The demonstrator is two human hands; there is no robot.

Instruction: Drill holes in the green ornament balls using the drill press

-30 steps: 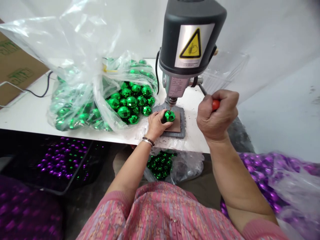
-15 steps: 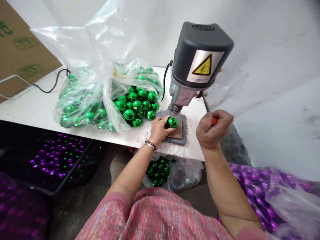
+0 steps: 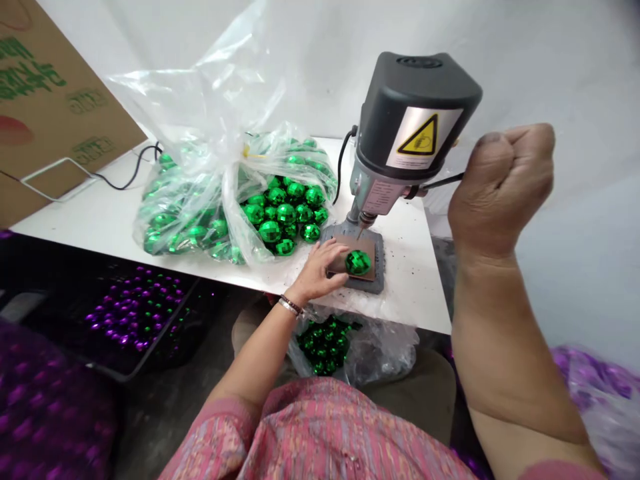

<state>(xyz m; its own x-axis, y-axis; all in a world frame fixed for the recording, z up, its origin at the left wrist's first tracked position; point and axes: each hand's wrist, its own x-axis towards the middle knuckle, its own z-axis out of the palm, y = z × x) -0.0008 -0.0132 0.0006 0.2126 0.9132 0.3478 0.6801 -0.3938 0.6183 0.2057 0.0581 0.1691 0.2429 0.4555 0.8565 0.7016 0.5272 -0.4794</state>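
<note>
Toward the counter's (image 3: pixel 415 283) right edge stands one drill press (image 3: pixel 393 160); near the right edge of its one brown pad (image 3: pixel 366 245) sits one green ball (image 3: pixel 358 262). The left hand (image 3: pixel 320 272) has fingers spread apart just beside it; the right hand's (image 3: pixel 503 190) are clamped on one lever (image 3: pixel 446 180).

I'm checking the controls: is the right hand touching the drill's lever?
Touching: the head view shows the lever running into the closed right hand.

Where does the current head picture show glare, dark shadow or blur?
Head view: bright glints on the green ball beside the left hand and white streaks on the clear plastic bag; head view: darkness under the white table hides detail around the purple balls; head view: the purple heap at lower left looks blurred.
</note>
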